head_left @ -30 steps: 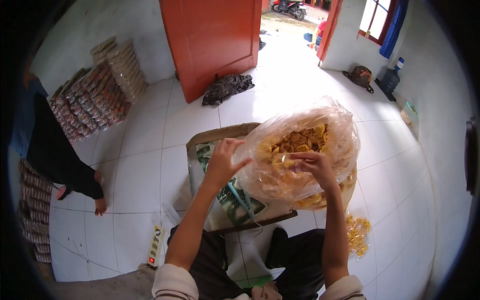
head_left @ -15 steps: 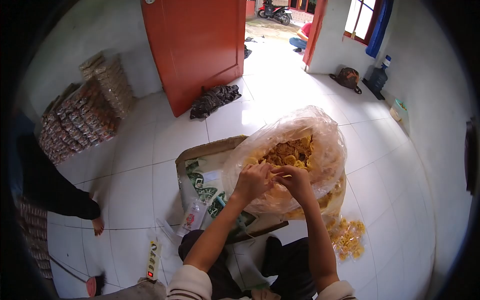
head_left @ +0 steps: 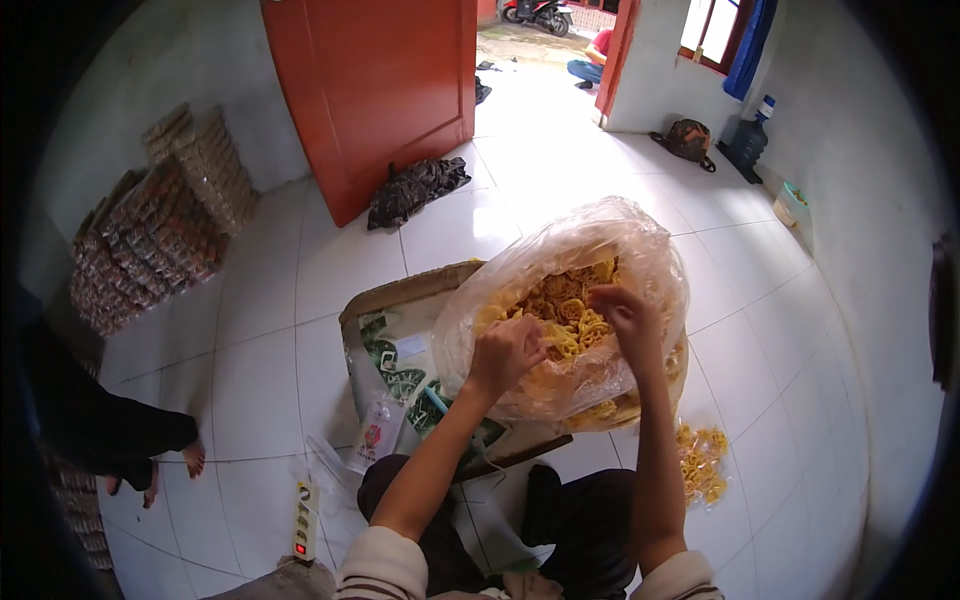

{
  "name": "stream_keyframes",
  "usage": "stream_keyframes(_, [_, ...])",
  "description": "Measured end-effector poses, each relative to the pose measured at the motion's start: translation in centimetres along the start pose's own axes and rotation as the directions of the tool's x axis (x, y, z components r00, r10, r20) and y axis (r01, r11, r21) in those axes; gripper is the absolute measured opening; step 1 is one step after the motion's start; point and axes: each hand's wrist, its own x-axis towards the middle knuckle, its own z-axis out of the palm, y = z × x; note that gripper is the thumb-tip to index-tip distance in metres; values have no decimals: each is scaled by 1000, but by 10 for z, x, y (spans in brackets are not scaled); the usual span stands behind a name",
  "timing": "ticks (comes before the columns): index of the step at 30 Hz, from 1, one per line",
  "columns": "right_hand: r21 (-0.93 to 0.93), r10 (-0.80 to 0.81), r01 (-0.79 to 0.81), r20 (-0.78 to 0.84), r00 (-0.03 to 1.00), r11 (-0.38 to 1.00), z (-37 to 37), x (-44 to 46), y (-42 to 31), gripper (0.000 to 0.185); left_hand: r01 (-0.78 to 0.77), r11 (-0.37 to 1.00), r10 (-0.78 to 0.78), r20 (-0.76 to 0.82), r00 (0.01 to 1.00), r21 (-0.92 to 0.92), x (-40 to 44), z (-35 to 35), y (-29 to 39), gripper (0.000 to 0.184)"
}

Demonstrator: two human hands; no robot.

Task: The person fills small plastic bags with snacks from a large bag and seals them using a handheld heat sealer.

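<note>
A large clear plastic bag (head_left: 470, 300), its mouth wide open, is filled with yellow, curly fried crackers (head_left: 570, 315). My left hand (head_left: 506, 352) is at the near left of the bag's mouth, fingers closed; what they hold, if anything, cannot be made out. Over the right part of the crackers is my right hand (head_left: 632, 322), with its fingers apart and nothing visible in them. Under the bag lies a flattened cardboard box (head_left: 385, 295) with green print. A printed clear packet (head_left: 378, 435) rests at its near left corner.
Small filled packets (head_left: 703, 465) lie on the floor to the right. A power strip (head_left: 305, 520) is near my left knee. Another person's feet (head_left: 194, 458) are at the left. Stacked packs (head_left: 150, 240) stand by the wall, near a red door (head_left: 370, 100).
My hands were together over the bag's near edge; now they are apart, the right one farther forward and to the right. The other person's second foot has come into view.
</note>
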Motion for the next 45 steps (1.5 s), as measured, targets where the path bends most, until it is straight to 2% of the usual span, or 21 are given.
stream_keyframes(1, [-2,1,-1,2,1000,1000,-1,9,9,17,2,1000,-2,-1,1000,-1,-1,1,-2,16])
stream_keyframes(3, [-345,71,-42,72,995,938,1,28,30,18,4,1000,-4,-1,1000,31,1,2,-8,17])
stream_keyframes(4, [-343,69,-39,76,995,939,4,33,43,18,7,999,-6,-5,1000,35,2,2,-9,17])
stream_keyframes(6, [-759,195,61,243,950,648,19,45,79,18,43,999,-43,13,999,6,3,0,-12,19])
stream_keyframes(7, [-792,5,219,271,963,570,29,51,134,14,44,999,-44,13,999,17,4,-2,-13,19])
stream_keyframes(8, [-784,3,221,274,962,580,33,53,143,14,38,999,-38,11,999,14,4,-3,-13,20])
stream_keyframes(10, [-900,-56,221,216,975,376,45,52,152,9,38,999,-39,22,999,20,3,-5,-14,21])
stream_keyframes(11, [-896,-48,217,215,975,387,47,50,157,9,34,998,-35,29,999,46,3,-5,-14,21])
stream_keyframes(13, [-888,-180,272,219,959,371,45,49,152,9,32,997,-35,45,998,68,2,-6,-15,22])
stream_keyframes(14, [-889,-174,269,218,960,371,44,49,148,9,31,998,-34,47,998,58,2,-6,-15,22])
stream_keyframes(16, [-804,-157,235,178,972,546,45,51,132,14,33,999,-35,44,998,43,3,-6,-16,23])
stream_keyframes(17, [-805,-156,238,182,971,543,42,46,119,14,37,998,-39,43,998,47,3,-6,-16,20])
stream_keyframes(19, [-575,-193,238,140,971,783,34,33,66,16,44,998,-45,31,998,53,3,-8,-16,18])
stream_keyframes(23, [-537,-310,306,85,947,786,21,4,13,17,80,996,-82,47,996,39,1,-9,-15,18])
stream_keyframes(25, [-502,-402,414,139,905,759,15,-6,-3,20,97,995,-99,68,993,27,1,-7,-15,18])
stream_keyframes(30, [-512,-455,516,250,855,687,17,-16,-28,21,108,994,-107,50,993,-9,2,-6,-12,17])
stream_keyframes(34, [-526,-403,509,311,861,682,22,-16,-27,21,95,995,-94,42,995,-27,2,-4,-10,18])
stream_keyframes(39, [-514,-355,485,335,873,708,28,-14,-29,15,-18,999,18,21,1000,40,2,-5,-7,26])
stream_keyframes(41, [-469,-257,372,292,921,801,32,-14,-25,13,-19,997,17,26,1000,69,1,-3,-7,29])
stream_keyframes(45, [-450,-238,365,315,919,815,38,-16,-20,15,-47,988,49,-10,999,144,-2,2,-3,39])
